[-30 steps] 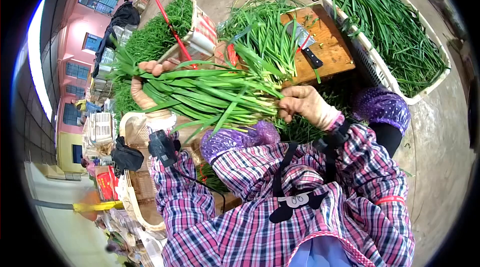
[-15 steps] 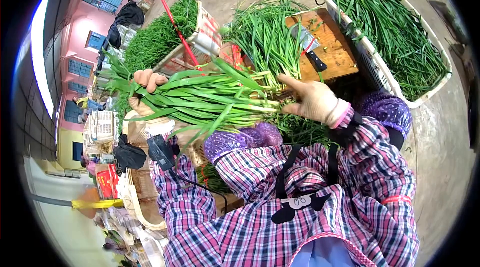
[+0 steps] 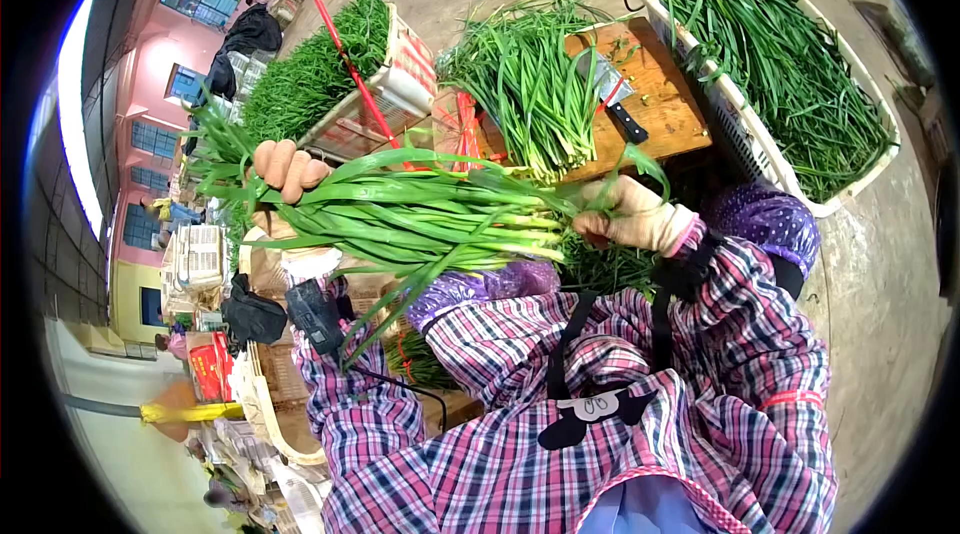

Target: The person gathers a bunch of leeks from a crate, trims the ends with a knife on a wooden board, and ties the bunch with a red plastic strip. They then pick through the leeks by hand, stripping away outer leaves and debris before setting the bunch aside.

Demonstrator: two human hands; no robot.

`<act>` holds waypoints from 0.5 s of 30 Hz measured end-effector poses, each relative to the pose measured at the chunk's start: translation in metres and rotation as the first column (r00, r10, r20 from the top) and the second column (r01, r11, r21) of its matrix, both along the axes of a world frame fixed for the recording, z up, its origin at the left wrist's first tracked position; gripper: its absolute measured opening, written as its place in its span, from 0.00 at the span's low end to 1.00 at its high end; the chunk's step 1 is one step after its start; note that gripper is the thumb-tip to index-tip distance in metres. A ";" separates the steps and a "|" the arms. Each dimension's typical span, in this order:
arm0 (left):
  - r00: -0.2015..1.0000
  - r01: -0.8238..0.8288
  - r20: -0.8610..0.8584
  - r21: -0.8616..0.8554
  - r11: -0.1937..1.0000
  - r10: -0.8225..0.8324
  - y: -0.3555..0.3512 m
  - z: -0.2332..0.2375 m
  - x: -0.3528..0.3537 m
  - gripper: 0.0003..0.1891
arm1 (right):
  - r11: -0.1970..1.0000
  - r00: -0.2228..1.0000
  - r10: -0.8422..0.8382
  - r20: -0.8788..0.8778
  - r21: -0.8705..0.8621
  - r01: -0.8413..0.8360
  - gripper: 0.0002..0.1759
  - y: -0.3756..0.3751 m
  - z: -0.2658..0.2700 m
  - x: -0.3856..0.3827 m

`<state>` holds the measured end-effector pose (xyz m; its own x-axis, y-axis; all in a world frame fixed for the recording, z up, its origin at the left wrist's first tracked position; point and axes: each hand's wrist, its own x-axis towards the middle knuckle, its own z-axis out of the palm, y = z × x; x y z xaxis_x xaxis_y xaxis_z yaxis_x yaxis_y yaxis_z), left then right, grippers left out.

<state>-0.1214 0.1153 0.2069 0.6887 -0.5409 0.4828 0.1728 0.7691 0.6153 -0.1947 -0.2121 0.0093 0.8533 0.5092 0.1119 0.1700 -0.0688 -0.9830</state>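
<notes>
A bunch of long green leafy stalks (image 3: 430, 214) lies across the front of my body, its pale ends to the right. My left hand (image 3: 285, 174), gloved, is wrapped round the leafy end. At the pale end my right hand (image 3: 625, 214), also gloved, has its fingers pinched on a loose green leaf (image 3: 640, 166) that curls up over the hand. Behind the bunch, a pile of similar stalks (image 3: 540, 94) rests beside a wooden board (image 3: 665, 94). A cleaver (image 3: 610, 84) with a black handle lies on that board.
A white crate (image 3: 850, 64) full of greens stands at the right. Another crate (image 3: 405, 64) of greens, with a red strip (image 3: 355, 74) across it, is at the upper left. My knees have purple covers (image 3: 765, 224). A black bag (image 3: 252, 312) hangs at the left.
My right hand has gone from spread fingers at the pale ends to a pinch with a leaf in it. The bunch has shifted slightly, still in my left hand.
</notes>
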 end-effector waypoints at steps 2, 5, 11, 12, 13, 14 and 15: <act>0.999 -0.037 -0.029 -0.023 0.999 0.036 0.004 0.004 -0.003 0.09 | 0.943 0.961 -0.027 0.275 -0.311 0.115 0.17 -0.020 -0.034 -0.001; 1.000 0.010 0.016 0.029 1.000 -0.011 0.004 0.011 -0.002 0.10 | 0.739 0.982 0.090 0.168 -0.672 0.048 0.15 -0.050 -0.054 -0.010; 0.978 0.085 0.187 0.046 0.995 -0.092 0.009 0.007 0.008 0.15 | 0.372 0.993 0.111 0.045 -0.928 0.001 0.24 -0.058 -0.016 -0.009; 0.978 0.085 0.188 0.047 0.995 -0.093 0.004 0.010 0.002 0.15 | 0.425 0.993 0.060 0.102 -0.903 0.068 0.26 -0.057 -0.003 -0.010; 0.987 -0.035 0.157 0.080 0.996 0.022 0.000 0.014 -0.008 0.10 | 0.502 0.982 0.011 0.186 -0.851 0.156 0.29 -0.055 0.006 -0.010; 0.982 -0.152 0.128 0.117 0.982 0.137 -0.004 0.016 -0.014 0.10 | 0.571 0.964 -0.047 0.263 -0.785 0.242 0.32 -0.053 0.012 -0.009; 0.984 0.055 0.163 0.075 0.996 -0.067 -0.009 0.017 -0.005 0.10 | 0.642 0.932 -0.080 0.354 -0.697 0.320 0.34 -0.049 0.014 -0.006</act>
